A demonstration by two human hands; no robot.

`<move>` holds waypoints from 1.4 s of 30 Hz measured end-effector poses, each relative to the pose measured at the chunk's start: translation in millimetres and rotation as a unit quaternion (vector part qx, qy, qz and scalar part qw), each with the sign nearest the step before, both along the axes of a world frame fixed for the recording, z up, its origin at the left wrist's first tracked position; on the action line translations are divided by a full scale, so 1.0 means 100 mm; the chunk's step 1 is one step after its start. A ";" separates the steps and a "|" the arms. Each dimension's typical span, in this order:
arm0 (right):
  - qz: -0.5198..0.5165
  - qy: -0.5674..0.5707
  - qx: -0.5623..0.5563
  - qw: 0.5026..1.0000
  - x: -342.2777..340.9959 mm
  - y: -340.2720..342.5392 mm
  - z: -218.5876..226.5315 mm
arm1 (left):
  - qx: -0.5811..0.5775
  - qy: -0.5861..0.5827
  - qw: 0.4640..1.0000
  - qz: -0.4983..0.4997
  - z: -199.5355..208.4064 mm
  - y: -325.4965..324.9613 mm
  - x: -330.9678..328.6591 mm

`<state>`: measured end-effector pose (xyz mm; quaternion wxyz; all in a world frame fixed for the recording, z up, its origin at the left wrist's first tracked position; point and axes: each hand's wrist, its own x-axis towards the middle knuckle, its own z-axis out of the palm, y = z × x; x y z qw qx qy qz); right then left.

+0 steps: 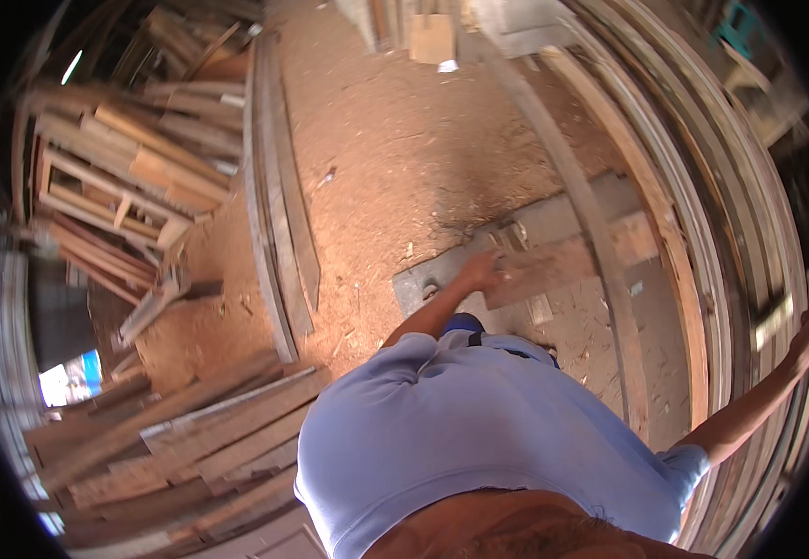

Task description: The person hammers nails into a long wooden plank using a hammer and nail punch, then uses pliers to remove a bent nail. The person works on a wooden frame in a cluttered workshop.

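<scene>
Below me, my left hand [485, 271] reaches down to the near left end of a flat reddish-brown wooden board [554, 272]. Its fingers meet the board's corner, but blur hides whether they grip it. The board lies across smaller wood pieces and passes by a long narrow plank [583, 191]. Out at the far right, my right hand [806, 337] is against a tall stack of long timber [717, 177], with the arm stretched sideways. How its fingers are bent is too small and dark to make out.
A grey slab [414, 282] lies under the board's left side. Long planks [279, 186] rest on the dirt floor [367, 140] to the left. Piled boards [227, 438] fill the lower left. A wooden frame [102, 205] leans among scrap timber farther back.
</scene>
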<state>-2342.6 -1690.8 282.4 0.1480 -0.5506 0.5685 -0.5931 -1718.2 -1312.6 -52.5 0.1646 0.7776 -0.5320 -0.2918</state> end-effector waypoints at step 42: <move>0.892 0.353 -0.110 0.261 12.67 3.50 -1.50 | -0.508 0.491 0.410 0.577 0.50 1.75 6.05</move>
